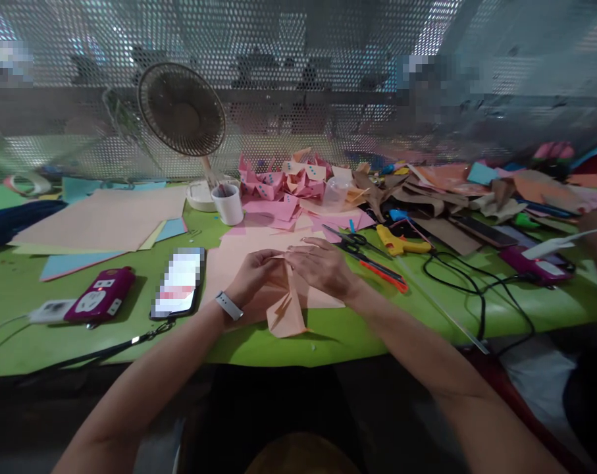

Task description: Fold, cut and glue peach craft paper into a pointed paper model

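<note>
A green tabletop (41, 329) is seen strewn with craft things; a desk fan (182, 108) stands at the back beside a white cup (229, 204); a phone (180, 283) lies left of the hands, scissors (357, 243) right. A peach paper sheet (285, 303), partly folded, is held at the near edge; the left hand (251, 276) and right hand (322, 266) are closed on it, fingers pinching its top fold. The crease is probably best pressed flat with edges kept aligned.
</note>
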Tool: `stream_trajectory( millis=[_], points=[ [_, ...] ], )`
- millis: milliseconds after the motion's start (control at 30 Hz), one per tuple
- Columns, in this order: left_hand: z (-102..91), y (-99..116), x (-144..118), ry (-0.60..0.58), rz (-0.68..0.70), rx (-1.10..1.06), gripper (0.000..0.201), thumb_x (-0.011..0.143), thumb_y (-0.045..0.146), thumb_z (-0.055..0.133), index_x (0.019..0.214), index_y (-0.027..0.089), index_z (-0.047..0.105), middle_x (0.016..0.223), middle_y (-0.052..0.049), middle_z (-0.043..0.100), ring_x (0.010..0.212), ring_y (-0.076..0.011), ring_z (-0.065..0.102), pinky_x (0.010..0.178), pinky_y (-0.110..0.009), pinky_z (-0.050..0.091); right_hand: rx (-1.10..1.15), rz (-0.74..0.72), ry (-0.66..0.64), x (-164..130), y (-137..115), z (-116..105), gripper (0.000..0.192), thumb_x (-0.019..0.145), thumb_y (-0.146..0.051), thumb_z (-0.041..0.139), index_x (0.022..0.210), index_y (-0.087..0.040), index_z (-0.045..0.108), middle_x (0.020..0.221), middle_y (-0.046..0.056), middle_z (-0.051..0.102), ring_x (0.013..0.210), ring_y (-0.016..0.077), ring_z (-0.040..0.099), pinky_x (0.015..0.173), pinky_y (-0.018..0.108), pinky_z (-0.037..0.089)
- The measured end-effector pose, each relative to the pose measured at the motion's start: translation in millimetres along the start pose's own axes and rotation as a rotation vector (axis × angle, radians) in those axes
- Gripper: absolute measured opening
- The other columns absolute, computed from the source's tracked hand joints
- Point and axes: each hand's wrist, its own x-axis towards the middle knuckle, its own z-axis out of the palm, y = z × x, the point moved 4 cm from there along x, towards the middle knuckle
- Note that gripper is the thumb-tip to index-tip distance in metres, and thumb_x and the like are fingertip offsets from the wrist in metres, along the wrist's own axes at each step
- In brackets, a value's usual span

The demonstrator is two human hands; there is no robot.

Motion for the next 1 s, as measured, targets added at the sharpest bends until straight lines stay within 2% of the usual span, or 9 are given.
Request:
stream_trajectory(
  millis=[100,167,267,333,467,667,867,1000],
  points=[
    [-5.1,1.2,0.8,0.074,0.003,-0.035,0.035,0.071,0.042,0.076,0.093,0.015,0.072,0.088,-0.006,0.074,0.077,-0.0175,0.065,0.068,-0.027,0.049,0.097,0.26,0.132,1.0,8.5,-8.2,0.024,0.092,-0.034,0.06,0.111,-0.02,0.068,0.108,0.01,0.074,0.103,0.0225,0.067,0.097,0.041,0.05],
    [-6.2,1.6,2.1,0.102,0.006,-0.118,0.035,0.072,0.041,0.076,0.096,0.016,0.071,0.088,-0.004,0.073,0.075,-0.0159,0.065,0.067,-0.026,0.049,0.253,0.491,0.119,-0.6,18.3,-8.1,0.028,0.091,-0.042,0.06,0.105,-0.019,0.068,0.102,0.01,0.074,0.096,0.0226,0.068,0.087,0.037,0.052],
    [-5.5,1.3,4.6,0.129,0.018,-0.228,0.037,0.071,0.038,0.077,0.1,0.017,0.07,0.093,-0.004,0.073,0.079,-0.0149,0.065,0.071,-0.025,0.05,0.567,0.763,-0.138,-6.0,28.7,5.0,0.033,0.088,-0.049,0.06,0.091,-0.018,0.07,0.088,0.006,0.074,0.078,0.0181,0.068,0.067,0.028,0.05],
    [-5.4,1.4,5.7,0.14,0.039,-0.259,0.038,0.071,0.036,0.078,0.102,0.017,0.069,0.097,-0.005,0.074,0.084,-0.0153,0.066,0.075,-0.025,0.051,0.732,0.844,-0.278,-10.0,31.0,13.1,0.034,0.083,-0.049,0.065,0.083,-0.016,0.07,0.078,0.004,0.072,0.068,0.0155,0.063,0.06,0.026,0.045],
    [-5.9,1.8,5.8,0.117,0.065,-0.245,0.038,0.07,0.033,0.081,0.104,0.018,0.07,0.1,-0.006,0.075,0.088,-0.0171,0.068,0.078,-0.028,0.052,0.893,0.876,-0.29,-13.0,31.8,18.1,0.025,0.077,-0.04,0.069,0.079,-0.015,0.067,0.069,0.001,0.065,0.061,0.0116,0.055,0.057,0.024,0.041],
    [-11.8,-0.5,6.5,0.17,0.163,-0.169,0.027,0.074,0.037,0.079,0.091,0.018,0.074,0.094,-0.008,0.076,0.092,-0.0208,0.069,0.084,-0.033,0.053,0.839,0.846,-0.334,-11.1,23.4,16.5,0.015,0.077,-0.031,0.064,0.078,-0.016,0.066,0.063,-0.002,0.06,0.057,0.0104,0.051,0.054,0.023,0.037],
    [-12.3,-2.3,8.5,0.137,0.142,-0.19,0.031,0.076,0.037,0.077,0.098,0.016,0.075,0.101,-0.011,0.076,0.094,-0.0217,0.069,0.086,-0.034,0.052,0.797,0.832,-0.29,-10.0,24.9,15.9,0.018,0.077,-0.033,0.063,0.077,-0.016,0.067,0.068,0.0,0.063,0.06,0.0109,0.052,0.055,0.023,0.038],
    [-10.5,-0.9,8.7,0.1,0.127,-0.219,0.032,0.078,0.035,0.074,0.104,0.016,0.073,0.115,-0.013,0.072,0.106,-0.0249,0.066,0.088,-0.034,0.051,0.794,0.848,-0.232,-13.0,36.9,19.2,0.023,0.076,-0.038,0.063,0.078,-0.016,0.068,0.066,0.001,0.063,0.058,0.0113,0.05,0.052,0.023,0.035]
  ],
)
